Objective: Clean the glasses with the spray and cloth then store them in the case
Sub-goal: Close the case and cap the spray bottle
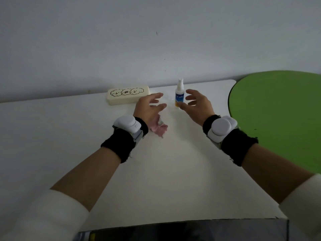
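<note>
Both hands hover open and apart, holding nothing, the right hand point(196, 105) just beside the spray bottle point(179, 94), which stands upright right of the case point(128, 94): small, likely light and slick, so best gripped round its labelled middle.

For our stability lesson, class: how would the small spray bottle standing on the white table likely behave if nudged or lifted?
The spray bottle stands upright, tall and narrow, so a sideways nudge would probably tip it. It looks small and plastic, so likely light. Its round body might roll once down.
</note>
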